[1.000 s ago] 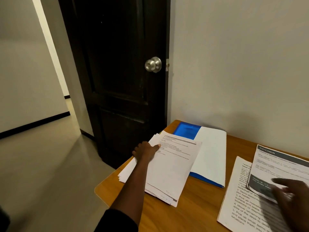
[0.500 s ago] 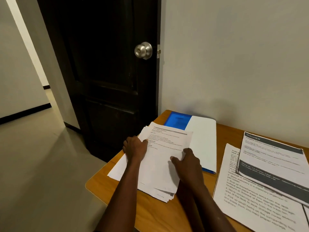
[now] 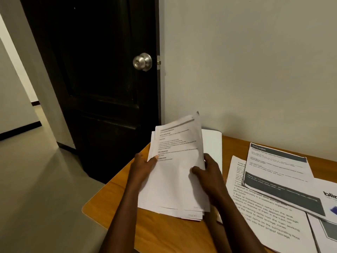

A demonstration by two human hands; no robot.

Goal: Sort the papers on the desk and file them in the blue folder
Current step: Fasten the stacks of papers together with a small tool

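Your left hand [image 3: 144,167] and right hand [image 3: 209,174] both grip the stack of papers [image 3: 176,179], thumbs on top, fingers curled round its sides. The stack tilts up over the desk [image 3: 164,234], in front of a white sheet [image 3: 212,143]. More papers [image 3: 277,172] lie to the right.

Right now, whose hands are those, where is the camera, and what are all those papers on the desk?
No machine here: these are a person's two bare hands. The one picture comes from a camera worn on the person's head, looking forward and down, so you see what they see. The left hand and the right hand grip a stack of papers by its sides, its far end tipped up above the wooden desk. More printed sheets lie flat on the desk to the right. A white sheet peeks out behind the stack. Past the desk stands a dark door with a round knob.
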